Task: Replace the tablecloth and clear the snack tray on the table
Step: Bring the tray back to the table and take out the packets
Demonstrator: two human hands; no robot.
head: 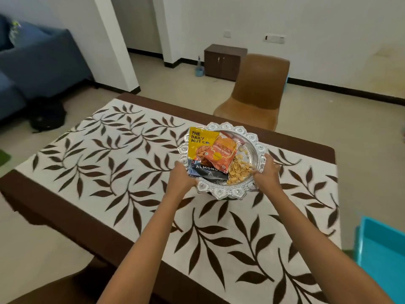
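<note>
Snack tray (221, 192), round scalloped silvery metal, holds glossy packets (200, 143) and loose nuts (237, 170); I see left hand (182, 177) and right hand (266, 172) curled round its opposite rims.

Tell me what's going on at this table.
A person grips a silver tray by its rim, left hand on one side and right hand on the other. The tray holds a yellow packet, an orange packet, a dark almond packet and loose nuts. Whether it is lifted or resting on the leaf-patterned tablecloth is unclear. The cloth is not yet replaced.
</note>
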